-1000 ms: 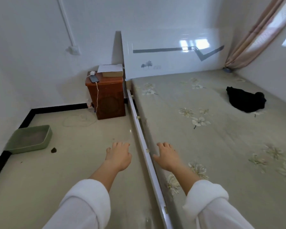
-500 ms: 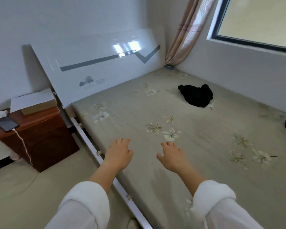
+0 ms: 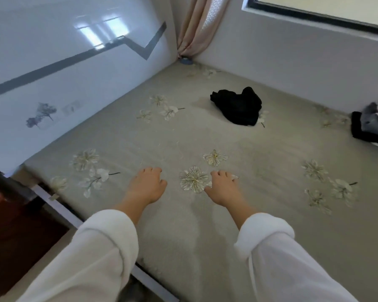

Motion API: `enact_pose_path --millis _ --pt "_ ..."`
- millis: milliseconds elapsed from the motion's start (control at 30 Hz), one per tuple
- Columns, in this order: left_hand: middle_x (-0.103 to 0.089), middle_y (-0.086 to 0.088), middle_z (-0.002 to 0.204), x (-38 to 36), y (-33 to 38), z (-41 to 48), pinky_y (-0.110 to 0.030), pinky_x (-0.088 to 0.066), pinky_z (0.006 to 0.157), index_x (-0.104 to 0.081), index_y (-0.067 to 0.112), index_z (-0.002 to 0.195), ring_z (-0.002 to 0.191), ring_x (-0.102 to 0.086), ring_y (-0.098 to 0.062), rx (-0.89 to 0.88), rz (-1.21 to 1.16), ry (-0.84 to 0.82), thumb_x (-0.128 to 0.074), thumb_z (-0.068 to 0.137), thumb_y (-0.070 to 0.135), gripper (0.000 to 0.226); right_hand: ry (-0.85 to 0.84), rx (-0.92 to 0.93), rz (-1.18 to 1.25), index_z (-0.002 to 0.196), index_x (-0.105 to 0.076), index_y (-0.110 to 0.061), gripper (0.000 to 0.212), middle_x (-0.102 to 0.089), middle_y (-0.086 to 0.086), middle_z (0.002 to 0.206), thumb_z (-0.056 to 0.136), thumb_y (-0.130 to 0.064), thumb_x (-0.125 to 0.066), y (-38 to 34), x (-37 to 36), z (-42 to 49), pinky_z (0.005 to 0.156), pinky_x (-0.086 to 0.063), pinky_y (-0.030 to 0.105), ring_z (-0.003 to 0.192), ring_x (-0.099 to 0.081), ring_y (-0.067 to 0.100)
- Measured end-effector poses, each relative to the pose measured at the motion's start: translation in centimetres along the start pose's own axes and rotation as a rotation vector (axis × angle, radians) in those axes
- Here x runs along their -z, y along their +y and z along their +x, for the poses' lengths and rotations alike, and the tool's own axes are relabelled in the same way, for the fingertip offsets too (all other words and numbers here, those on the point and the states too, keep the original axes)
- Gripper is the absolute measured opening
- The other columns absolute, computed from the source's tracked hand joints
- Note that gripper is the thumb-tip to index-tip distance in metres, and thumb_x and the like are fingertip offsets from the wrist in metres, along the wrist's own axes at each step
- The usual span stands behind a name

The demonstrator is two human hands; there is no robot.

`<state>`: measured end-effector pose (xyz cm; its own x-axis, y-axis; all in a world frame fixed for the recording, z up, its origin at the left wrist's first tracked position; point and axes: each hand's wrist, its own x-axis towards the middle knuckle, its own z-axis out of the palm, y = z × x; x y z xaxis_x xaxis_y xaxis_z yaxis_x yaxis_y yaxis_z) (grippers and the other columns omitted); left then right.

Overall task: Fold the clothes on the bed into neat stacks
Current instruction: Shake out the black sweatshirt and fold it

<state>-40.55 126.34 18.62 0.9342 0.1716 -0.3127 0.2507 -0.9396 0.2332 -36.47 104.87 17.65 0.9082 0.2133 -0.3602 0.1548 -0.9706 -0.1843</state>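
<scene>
A crumpled black garment (image 3: 236,107) lies in a heap on the bed (image 3: 271,225), right of center in the upper half of the frame and near the far wall. At the right edge of the frame a second pile of clothes (image 3: 368,127) sits on the bed, cut off by the border. It shows black fabric underneath, a grey piece on top and a scrap of pink at the very edge. The two lots lie well apart. The bed cover is a pale grey-green, printed with scattered white flowers.

Both hands reach out palm down over the near part of the bed, low in the center of the frame. The left hand (image 3: 147,187) and the right hand (image 3: 224,189) have loosely bent fingers and hold nothing. Whether they touch the cover cannot be told. One printed flower (image 3: 193,178) shows between them. White sleeves (image 3: 92,258) cover both forearms down to the bottom edge.

A glossy white headboard (image 3: 74,68) with a grey zigzag stripe and a small tree motif fills the upper left. A beige curtain (image 3: 196,25) hangs in the top-center corner, and a dark-framed window (image 3: 314,15) runs along the top right above the grey wall (image 3: 292,62). A white bed rail (image 3: 59,207) edges the bed at lower left, and a reddish-brown cabinet (image 3: 15,225) stands beside it.
</scene>
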Motion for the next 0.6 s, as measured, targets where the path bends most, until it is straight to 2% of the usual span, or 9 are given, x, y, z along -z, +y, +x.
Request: enact_pose_path --millis 233,367,467,533,600 --pt "-0.037 -0.009 0.147 -0.6 -4.3 14.7 -0.042 -0.031 0.107 -0.034 0.016 0.144 0.134 -0.032 -0.025 -0.208 0.035 -0.174 -0.036 0.099 0.032 0.048 -0.039 -0.234 0.113 0.138 -0.036 -0.013 0.048 -0.038 0.01 0.141 0.096 -0.037 -0.044 -5.3 -4.3 10.7 0.108 -0.025 0.048 0.133 -0.03 0.03" --pt "-0.038 -0.009 0.145 -3.0 -7.0 22.6 -0.042 -0.032 0.105 -0.036 0.015 0.143 0.133 -0.032 -0.027 -0.235 0.065 -0.254 -0.035 0.099 0.033 0.048 -0.085 -0.317 0.135 0.137 -0.036 -0.012 0.049 -0.038 0.011 0.14 0.096 -0.037 -0.045 -6.3 -7.9 15.9 0.106 -0.028 0.049 0.132 -0.031 0.031" --pt "-0.04 -0.011 0.143 -6.1 -8.0 28.0 -0.042 -0.034 0.104 -0.04 0.012 0.139 0.13 -0.034 -0.028 -0.249 0.065 -0.286 -0.037 0.098 0.032 0.045 -0.068 -0.357 0.134 0.135 -0.037 -0.013 0.046 -0.04 0.007 0.138 0.096 -0.037 -0.043 -6.0 -10.5 19.7 0.104 -0.03 0.044 0.13 -0.033 0.028" --pt "-0.033 -0.012 0.148 -8.6 -7.8 31.2 -0.042 -0.031 0.106 -0.035 0.013 0.142 0.134 -0.03 -0.028 -0.271 0.048 -0.292 -0.036 0.099 0.032 0.047 -0.037 -0.379 0.134 0.136 -0.036 -0.014 0.047 -0.041 0.005 0.136 0.097 -0.039 -0.041 -4.9 -12.2 22.4 0.103 -0.03 0.041 0.129 -0.034 0.026" --pt "-0.017 -0.012 0.157 -11.3 -7.4 34.1 -0.042 -0.024 0.111 -0.026 0.014 0.148 0.141 -0.019 -0.027 -0.294 0.037 -0.264 -0.034 0.1 0.033 0.052 0.017 -0.387 0.142 0.136 -0.034 -0.014 0.047 -0.041 0.004 0.137 0.098 -0.041 -0.039 -3.4 -14.0 25.3 0.103 -0.03 0.039 0.129 -0.034 0.024"
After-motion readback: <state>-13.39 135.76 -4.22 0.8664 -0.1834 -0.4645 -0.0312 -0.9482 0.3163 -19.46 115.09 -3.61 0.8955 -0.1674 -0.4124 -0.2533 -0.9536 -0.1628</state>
